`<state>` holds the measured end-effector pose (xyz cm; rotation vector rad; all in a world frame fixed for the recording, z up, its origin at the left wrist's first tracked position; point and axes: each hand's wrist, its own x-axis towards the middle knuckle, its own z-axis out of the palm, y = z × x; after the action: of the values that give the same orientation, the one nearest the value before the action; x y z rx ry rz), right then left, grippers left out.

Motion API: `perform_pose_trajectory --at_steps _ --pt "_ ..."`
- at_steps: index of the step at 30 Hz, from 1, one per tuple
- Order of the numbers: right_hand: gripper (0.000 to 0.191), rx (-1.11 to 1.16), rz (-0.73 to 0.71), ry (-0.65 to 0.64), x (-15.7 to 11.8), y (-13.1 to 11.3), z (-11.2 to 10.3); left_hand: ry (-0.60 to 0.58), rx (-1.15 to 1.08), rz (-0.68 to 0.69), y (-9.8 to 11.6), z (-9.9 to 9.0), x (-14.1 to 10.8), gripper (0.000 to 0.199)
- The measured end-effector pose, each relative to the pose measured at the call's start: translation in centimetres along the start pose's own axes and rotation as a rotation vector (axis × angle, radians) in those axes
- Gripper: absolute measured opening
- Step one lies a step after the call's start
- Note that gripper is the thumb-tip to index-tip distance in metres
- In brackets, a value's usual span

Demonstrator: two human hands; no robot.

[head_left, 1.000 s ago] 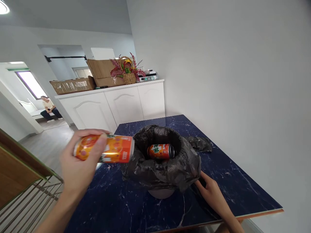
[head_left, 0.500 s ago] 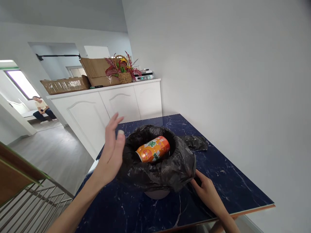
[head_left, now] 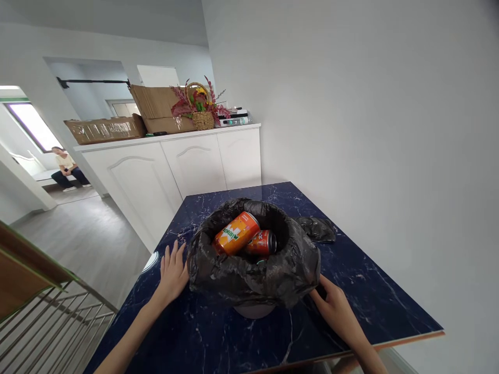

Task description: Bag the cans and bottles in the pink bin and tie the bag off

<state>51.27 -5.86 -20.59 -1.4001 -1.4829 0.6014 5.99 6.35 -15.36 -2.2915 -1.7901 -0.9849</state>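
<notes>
A small bin [head_left: 254, 310] stands on the table, lined with a black garbage bag [head_left: 253, 280] whose edge is folded out over the rim. Inside the bag lies an orange Mirinda can [head_left: 237, 234], tilted across a second red-orange can [head_left: 262, 243] with a dark end. My left hand [head_left: 173, 270] is beside the bag's left side, fingers spread and empty; its thumb side is hidden by the bag. At the lower right, my right hand [head_left: 333, 306] has its thumb and fingers closed at the bag's edge, fingertips partly hidden under it.
The dark blue marbled table [head_left: 370, 296] meets the wall on its right. A crumpled black plastic bag [head_left: 316, 228] lies behind the bin. Beyond stands a white cabinet [head_left: 198, 161] with cardboard boxes and a flower basket [head_left: 203, 120]. A metal rack [head_left: 54, 322] is at left; a person [head_left: 67, 169] sits far off.
My left hand has come down from above the bag's left rim to its left side. The upper can now lies differently, and a second can shows beneath it. My right hand stays put.
</notes>
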Motion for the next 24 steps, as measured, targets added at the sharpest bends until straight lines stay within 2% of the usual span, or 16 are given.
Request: perform_pose_trajectory --at_steps 2,6,14,20,24 --pt "0.039 -0.016 0.005 0.004 -0.1 0.3 0.1 -0.089 0.074 -0.038 -1.7 1.3 -1.8 0.066" --pt "0.039 -0.044 0.013 0.008 -0.2 0.8 0.1 -0.246 0.217 -0.047 -2.5 2.1 -3.4 0.067" --pt "0.042 -0.079 0.050 0.021 -0.4 1.7 0.3 -0.249 0.239 -0.023 -3.5 2.8 -3.6 0.066" --pt "0.045 -0.095 0.108 -0.008 -0.6 2.2 0.1 -0.303 0.286 -0.058 -3.2 2.8 -3.6 0.068" --pt "0.045 -0.115 0.076 0.022 -0.5 2.3 0.2 -0.292 0.288 -0.057 -3.0 2.8 -3.7 0.066"
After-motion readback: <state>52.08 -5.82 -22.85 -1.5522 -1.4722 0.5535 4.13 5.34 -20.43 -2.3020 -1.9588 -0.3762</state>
